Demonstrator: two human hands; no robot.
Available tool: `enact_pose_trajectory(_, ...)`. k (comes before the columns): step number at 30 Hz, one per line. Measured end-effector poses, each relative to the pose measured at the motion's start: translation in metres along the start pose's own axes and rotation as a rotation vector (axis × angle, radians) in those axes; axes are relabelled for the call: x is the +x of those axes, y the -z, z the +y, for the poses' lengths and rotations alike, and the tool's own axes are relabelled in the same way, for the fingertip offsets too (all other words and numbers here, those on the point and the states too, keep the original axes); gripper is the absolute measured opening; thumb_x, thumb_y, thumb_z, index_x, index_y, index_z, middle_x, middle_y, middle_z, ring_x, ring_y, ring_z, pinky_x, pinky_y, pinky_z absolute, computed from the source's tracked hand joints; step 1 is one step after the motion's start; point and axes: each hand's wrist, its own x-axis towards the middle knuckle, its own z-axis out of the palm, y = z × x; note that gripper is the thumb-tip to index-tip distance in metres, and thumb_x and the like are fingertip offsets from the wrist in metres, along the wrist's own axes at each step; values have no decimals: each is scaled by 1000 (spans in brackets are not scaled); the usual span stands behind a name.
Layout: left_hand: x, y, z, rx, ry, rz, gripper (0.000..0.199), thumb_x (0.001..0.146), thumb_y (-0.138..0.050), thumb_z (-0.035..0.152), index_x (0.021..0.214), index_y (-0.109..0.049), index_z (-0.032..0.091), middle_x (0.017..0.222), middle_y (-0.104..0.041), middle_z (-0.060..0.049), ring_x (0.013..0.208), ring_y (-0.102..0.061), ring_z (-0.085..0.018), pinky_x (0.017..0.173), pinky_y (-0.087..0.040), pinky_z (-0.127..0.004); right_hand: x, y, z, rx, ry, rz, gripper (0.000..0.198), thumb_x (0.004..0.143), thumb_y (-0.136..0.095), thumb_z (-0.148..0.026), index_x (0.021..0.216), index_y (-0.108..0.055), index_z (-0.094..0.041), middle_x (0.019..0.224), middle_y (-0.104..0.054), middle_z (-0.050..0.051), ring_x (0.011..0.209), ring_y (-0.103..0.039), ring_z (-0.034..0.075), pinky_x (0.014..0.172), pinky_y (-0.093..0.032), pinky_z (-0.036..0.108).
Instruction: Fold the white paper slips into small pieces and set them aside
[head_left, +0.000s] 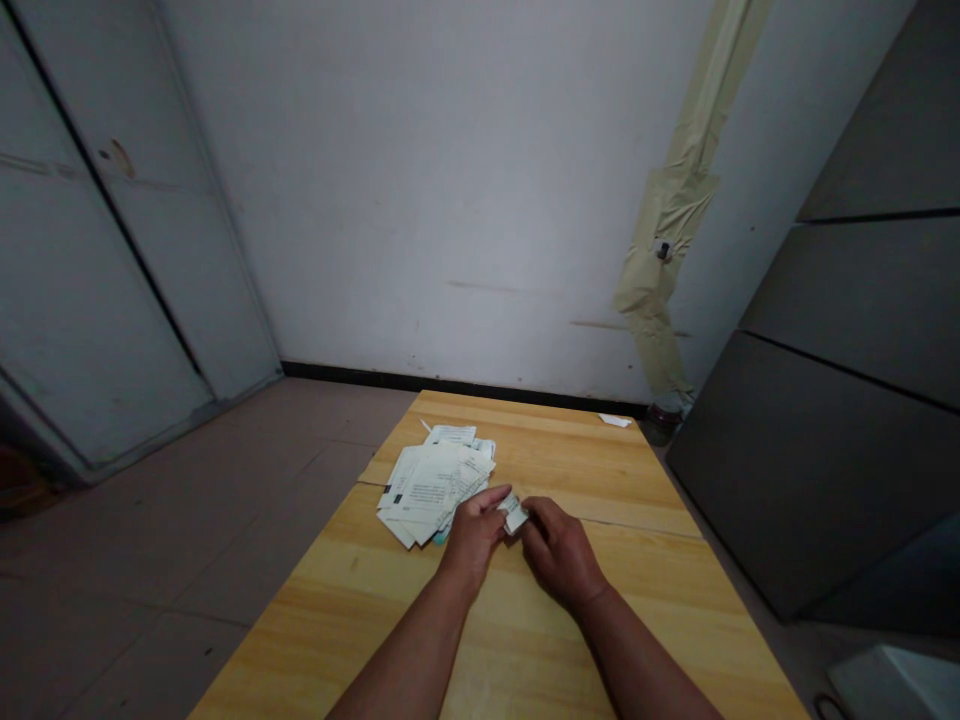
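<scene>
Between my two hands is a small folded piece of printed paper (514, 514), whitish with faint text. My left hand (478, 530) grips its left side, thumb and fingers closed on it. At the paper's right edge, the curled fingers of my right hand (561, 548) pinch it; the fingertips are partly hidden. Just left of and beyond my left hand lies a loose pile of printed paper sheets (431, 488), overlapping at different angles. A bit of teal shows under the pile's near edge.
Everything rests on a light wooden table (600, 640) with a seam across it. A small white paper scrap (615, 420) lies at its far right corner. Beyond stands a white wall (450, 200) with a taped pipe (660, 270); grey panels (847, 400) flank the right side.
</scene>
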Motion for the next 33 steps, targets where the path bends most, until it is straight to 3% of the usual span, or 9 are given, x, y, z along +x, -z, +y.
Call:
enact_pose_trajectory(8,-3,0,4,7,-44,-87,75,56,-78,24,127,-60,10,104,-72,-13,87,-68,-22,78,-52,-30,5,0,-5,394,-293,131,13,82,-53,-31,81,-60,-20,68,-59,-1,63,-52,16,58,-42,25)
enact_pose_trajectory(16,-9,-5,4,72,-162,-122,60,61,-72,21,120,-64,13,94,-69,-8,85,-64,-20,76,-48,-29,11,-3,-9,758,-498,126,24,67,-72,-39,70,-59,-19,60,-61,-1,53,-55,15,52,-43,25)
enact_pose_trajectory(21,-10,-9,3,25,-136,-130,67,60,-72,21,125,-61,12,91,-71,-8,77,-64,-18,69,-48,-27,13,-5,-6,872,-601,138,31,57,-79,-37,68,-58,-18,55,-59,-3,45,-48,10,44,-35,21)
enact_pose_trajectory(25,-11,-10,4,-19,-115,-101,74,59,-74,22,130,-58,12,87,-71,-8,70,-62,-16,66,-47,-26,14,-3,-10,885,-607,149,31,57,-80,-35,63,-56,-18,52,-57,-4,44,-44,9,43,-33,20)
enact_pose_trajectory(28,-11,-9,4,14,-106,-115,63,57,-76,22,118,-67,11,86,-72,-9,70,-63,-17,64,-47,-28,15,1,-16,869,-559,126,28,58,-79,-35,62,-57,-18,55,-60,-1,48,-51,12,47,-41,24)
enact_pose_trajectory(33,-11,-7,9,175,-142,-67,26,59,-74,28,78,-73,11,72,-70,-8,67,-60,-18,63,-46,-28,14,-1,-15,787,-502,90,27,60,-77,-36,63,-58,-18,57,-59,-1,53,-55,15,51,-47,27)
